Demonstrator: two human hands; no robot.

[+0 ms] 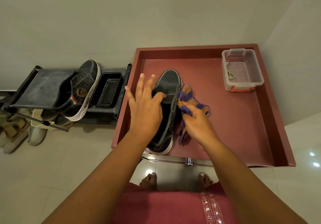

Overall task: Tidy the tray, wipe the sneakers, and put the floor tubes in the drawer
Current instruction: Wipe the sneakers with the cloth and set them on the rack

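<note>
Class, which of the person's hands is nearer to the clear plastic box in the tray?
Right. The right hand presses the cloth nearer the clear plastic box; the left hand holds the sneaker, farther away.

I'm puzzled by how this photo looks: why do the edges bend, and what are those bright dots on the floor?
Head view: the wide-angle lens bows the red tray and the shoe rack; the dots are ceiling-light glare on the glossy floor tiles; lighting is soft and dim, with faint shadows around the sneaker; the image is slightly soft overall.
</note>
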